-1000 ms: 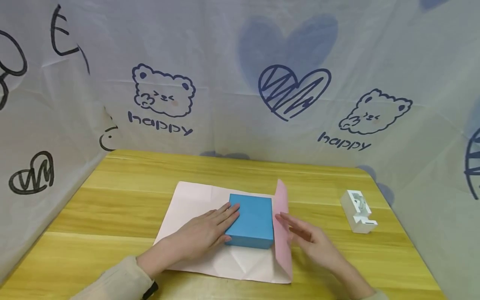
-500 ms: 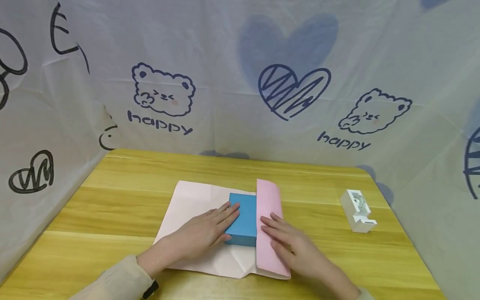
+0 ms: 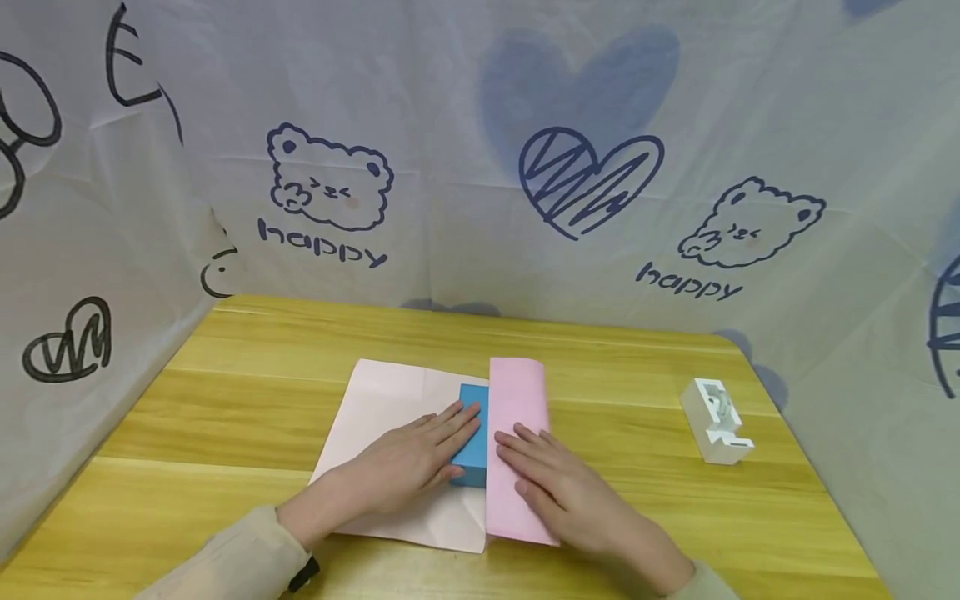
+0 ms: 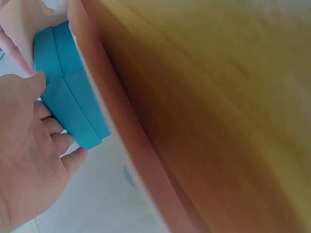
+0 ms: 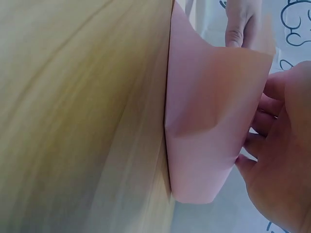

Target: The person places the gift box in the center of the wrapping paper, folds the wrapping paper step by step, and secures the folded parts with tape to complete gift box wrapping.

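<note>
- I find the left hand laid over the blue lidded box, fingers extended on its top, gripping nothing.
- I find the right hand with fingers extended, resting on the folded-over pink flap; the two hands are near each other but apart.
- The box sits between the hands, its right part under the flap.
- The flap's straight free edge runs across the box, just beside the left fingertips.
- The paper sheet, pale side up, extends beneath and beyond the left hand.
- Rightward of the right hand, I note tabletop reaching to a white tape dispenser, well apart from both hands.
- The wood-grain table also extends left of the left hand and ahead of both.
- Beyond the hands, white cloth printed with hearts, bears and "happy" encloses the table.
</note>
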Motion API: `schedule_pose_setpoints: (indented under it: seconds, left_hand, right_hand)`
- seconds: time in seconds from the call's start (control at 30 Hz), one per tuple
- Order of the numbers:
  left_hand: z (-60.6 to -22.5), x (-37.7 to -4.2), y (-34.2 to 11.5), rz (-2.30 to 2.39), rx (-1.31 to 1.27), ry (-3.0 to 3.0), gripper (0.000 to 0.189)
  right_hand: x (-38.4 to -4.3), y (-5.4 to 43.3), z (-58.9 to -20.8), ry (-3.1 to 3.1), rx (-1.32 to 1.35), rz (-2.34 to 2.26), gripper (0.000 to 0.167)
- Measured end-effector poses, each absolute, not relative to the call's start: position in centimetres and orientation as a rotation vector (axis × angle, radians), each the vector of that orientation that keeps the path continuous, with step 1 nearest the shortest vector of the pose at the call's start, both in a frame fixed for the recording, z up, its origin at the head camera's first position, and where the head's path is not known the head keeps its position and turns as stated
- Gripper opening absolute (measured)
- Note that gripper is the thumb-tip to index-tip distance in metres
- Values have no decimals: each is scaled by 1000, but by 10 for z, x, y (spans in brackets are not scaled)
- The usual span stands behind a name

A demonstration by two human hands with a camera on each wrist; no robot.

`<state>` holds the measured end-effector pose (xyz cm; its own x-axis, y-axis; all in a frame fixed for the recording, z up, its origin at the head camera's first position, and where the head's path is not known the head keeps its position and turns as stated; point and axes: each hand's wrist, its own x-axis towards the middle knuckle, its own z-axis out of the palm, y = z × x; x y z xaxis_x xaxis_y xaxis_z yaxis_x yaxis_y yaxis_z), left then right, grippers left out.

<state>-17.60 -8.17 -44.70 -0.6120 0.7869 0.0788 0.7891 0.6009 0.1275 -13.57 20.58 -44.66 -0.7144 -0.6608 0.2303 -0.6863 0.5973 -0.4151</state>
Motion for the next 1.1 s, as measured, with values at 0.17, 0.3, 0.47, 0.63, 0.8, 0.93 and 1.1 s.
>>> schedule_pose_setpoints:
  seconds: [0.17,0.3,0.47,0.63,0.8,0.93,1.1]
  left_hand:
    - [-447,-177,-82,-248,-1379,-2793,66]
    - [-445,-179,-82,-243,-1372,-2799,69]
    - [-442,-182,-83,-231,-1377,-2827,73]
    - [-439,-185,-84,-220,-1422,-2807,68]
    - [-435,-185,-84,-167,-1454,-2797,63]
    - [-433,-185,-83,-155,-1451,-2799,63]
    - [-432,-184,-84,-112,-1451,-2792,64]
  right_hand:
    - [-140,204,-448,-2750,1172,824,43]
    - [-141,203,-448,-2733,1198,810,41]
    - [-140,200,-448,-2690,1219,824,40]
    - [-141,198,-448,-2703,1180,925,39]
    - [-143,202,-449,-2692,1086,1214,36]
    - [-144,207,-451,-2618,1011,1349,34]
    - [-147,217,-452,-2617,888,1297,41]
